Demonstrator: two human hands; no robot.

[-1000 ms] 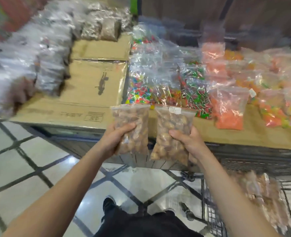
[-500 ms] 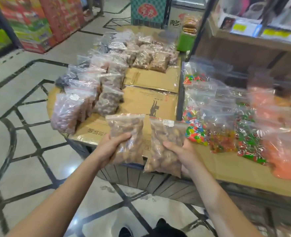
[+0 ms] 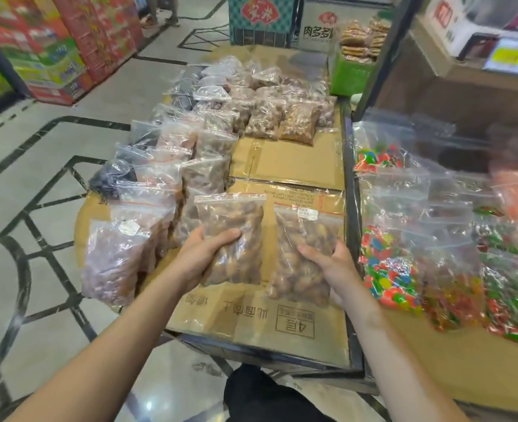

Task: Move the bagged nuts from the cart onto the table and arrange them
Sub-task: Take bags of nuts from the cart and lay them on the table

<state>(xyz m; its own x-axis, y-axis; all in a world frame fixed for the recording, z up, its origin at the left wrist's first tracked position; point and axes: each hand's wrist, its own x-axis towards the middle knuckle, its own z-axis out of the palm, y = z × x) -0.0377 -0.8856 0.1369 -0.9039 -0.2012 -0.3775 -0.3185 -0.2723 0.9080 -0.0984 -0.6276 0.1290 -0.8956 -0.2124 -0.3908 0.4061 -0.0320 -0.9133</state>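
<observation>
My left hand [image 3: 204,254] grips a clear zip bag of brown nuts [image 3: 236,226] by its lower half, thumb across the front. My right hand [image 3: 328,263] grips a second bag of nuts [image 3: 306,239] that carries a small white label near its top. Both bags are upright, side by side, just above the cardboard-covered table [image 3: 282,318]. Rows of other bagged nuts [image 3: 160,193] stand along the table's left side, and more lie at the far end [image 3: 282,117]. The cart is out of view.
Bags of coloured sweets [image 3: 388,269] fill the adjoining table on the right. A bare cardboard strip [image 3: 288,159] runs down the middle of the nut table. Stacked boxes [image 3: 53,56] line the far left, with tiled floor [image 3: 23,208] between. A wooden shelf [image 3: 465,86] stands at the back right.
The view swung left from the cart and sweets toward the nut table. Both hands carried their bags forward over the front cardboard, closer to the rows of nut bags.
</observation>
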